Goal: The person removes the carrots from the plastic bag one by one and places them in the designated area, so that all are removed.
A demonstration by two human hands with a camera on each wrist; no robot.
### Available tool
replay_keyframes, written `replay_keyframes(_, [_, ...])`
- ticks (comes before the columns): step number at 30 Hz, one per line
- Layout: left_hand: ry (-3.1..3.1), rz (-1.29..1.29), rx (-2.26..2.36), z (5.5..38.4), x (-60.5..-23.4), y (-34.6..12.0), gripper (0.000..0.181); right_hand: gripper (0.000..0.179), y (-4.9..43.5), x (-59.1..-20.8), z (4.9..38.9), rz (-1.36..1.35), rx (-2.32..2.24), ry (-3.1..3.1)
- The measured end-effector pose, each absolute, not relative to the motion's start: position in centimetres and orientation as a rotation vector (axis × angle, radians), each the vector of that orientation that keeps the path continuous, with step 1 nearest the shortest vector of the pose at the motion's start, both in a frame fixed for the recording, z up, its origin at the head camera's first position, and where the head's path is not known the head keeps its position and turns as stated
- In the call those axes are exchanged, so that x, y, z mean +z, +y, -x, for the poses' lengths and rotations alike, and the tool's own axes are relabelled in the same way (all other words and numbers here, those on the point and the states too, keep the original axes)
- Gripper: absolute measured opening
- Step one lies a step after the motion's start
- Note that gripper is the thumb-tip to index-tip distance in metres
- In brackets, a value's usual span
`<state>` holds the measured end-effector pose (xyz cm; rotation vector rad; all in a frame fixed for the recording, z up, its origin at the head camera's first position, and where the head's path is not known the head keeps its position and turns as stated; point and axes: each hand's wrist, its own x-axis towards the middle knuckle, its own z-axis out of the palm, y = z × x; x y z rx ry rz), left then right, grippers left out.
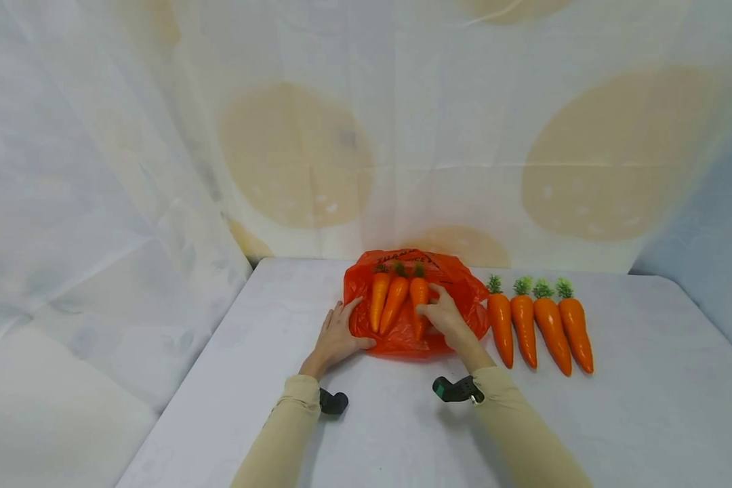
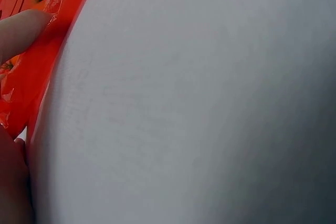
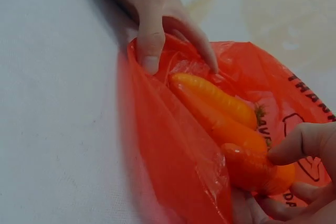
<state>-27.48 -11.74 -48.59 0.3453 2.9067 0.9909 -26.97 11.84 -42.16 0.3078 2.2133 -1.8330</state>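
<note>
A red plastic bag (image 1: 463, 298) with black print lies on its side on the table. My right hand (image 1: 448, 315) pinches an orange carrot (image 1: 419, 291) with a leafy green top, over the bag. In the right wrist view, the thumb and fingertips meet the thick part of this carrot (image 3: 249, 169). Two more carrots (image 1: 395, 298) lie side by side in the bag, just left of it. My left hand (image 1: 338, 335) is at the bag's left side, thumb and fingers spread wide. The left thumb (image 3: 150, 51) rests over the bag's near rim.
To the right of the bag, several carrots (image 1: 549, 329) lie in a row on the white table (image 1: 390, 434), green tops away from me. A white curtain (image 1: 439, 135) with tan round patches hangs behind the table. Both wrists carry a small black camera (image 1: 454, 389).
</note>
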Motion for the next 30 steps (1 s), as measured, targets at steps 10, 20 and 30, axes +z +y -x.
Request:
replay_keyframes(10, [2.909,-0.354,0.996,27.4,-48.4,-11.7,0.091,0.072,12.0,-41.9,26.3,-0.293,-1.779,2.235])
replay_keyframes(20, [2.916,-0.351,0.99,27.6,-48.7,-11.7,0.091,0.073,11.9,-42.2,25.2,-0.203,-1.824,2.22])
replay_keyframes(30, [2.91,-0.318,0.979,27.8,-49.0,-11.5,0.09,0.072,11.4,-41.9,24.0,-0.162,-1.783,2.259])
